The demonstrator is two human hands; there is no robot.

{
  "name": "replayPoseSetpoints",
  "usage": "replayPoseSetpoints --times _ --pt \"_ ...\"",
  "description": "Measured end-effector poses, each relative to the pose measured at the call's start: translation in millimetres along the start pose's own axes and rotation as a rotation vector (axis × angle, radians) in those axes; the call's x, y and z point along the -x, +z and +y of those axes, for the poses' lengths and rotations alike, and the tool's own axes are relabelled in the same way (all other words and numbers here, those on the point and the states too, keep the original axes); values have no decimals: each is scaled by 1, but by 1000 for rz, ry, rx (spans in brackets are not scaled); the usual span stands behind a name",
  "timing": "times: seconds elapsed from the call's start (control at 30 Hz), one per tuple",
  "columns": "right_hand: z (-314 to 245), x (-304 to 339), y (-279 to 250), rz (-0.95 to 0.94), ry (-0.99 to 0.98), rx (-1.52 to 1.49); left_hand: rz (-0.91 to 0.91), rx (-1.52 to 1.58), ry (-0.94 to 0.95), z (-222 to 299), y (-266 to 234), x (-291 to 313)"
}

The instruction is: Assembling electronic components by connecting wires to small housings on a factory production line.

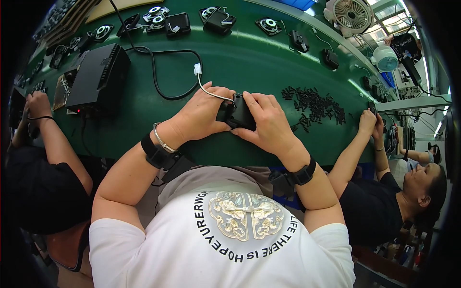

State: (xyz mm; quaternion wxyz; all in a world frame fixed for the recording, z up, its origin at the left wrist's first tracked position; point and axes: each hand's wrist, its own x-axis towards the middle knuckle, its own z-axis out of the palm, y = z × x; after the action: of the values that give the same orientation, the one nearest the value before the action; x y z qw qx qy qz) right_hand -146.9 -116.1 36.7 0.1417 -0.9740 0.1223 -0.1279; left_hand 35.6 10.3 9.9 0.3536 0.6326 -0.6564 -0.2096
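Observation:
Both my hands grip a small black speaker box (241, 116) just above the green table, near its front edge. My left hand (204, 113) has its fingers closed along the box's left side. Across from it, my right hand (270, 119) presses the right side, with the thumb low and the index finger at the top corner. A thin white cable (216, 95) runs from the box over my left fingers to a white plug connector (197, 69), which meets a thick black cord (154, 72). The underside of the box is hidden.
A pile of small black parts (314, 105) lies right of my hands. At the left stands a black powered unit (98, 79) with a red light. Along the back are several speaker drivers (269, 26) and black boxes (178, 24). Co-workers sit on both sides; a fan (352, 17) stands far right.

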Motion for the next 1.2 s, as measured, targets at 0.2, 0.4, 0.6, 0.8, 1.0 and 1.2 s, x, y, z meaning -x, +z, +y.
replayPoseSetpoints --times 0.2,0.4,0.6,0.8,1.0,1.2 --pt "-5 9 16 130 45 76 22 20 -58 27 7 17" --pt "-24 28 21 157 147 126 189 -304 15 49 31 16" --pt "-17 71 -3 85 118 -278 130 -440 113 60 34 26" --pt "31 102 -9 138 232 -558 254 -494 132 48 53 31" --pt "42 104 -18 151 151 -361 234 -537 165 48 54 30" --pt "60 114 -11 332 119 -325 167 -534 129 47 46 36"
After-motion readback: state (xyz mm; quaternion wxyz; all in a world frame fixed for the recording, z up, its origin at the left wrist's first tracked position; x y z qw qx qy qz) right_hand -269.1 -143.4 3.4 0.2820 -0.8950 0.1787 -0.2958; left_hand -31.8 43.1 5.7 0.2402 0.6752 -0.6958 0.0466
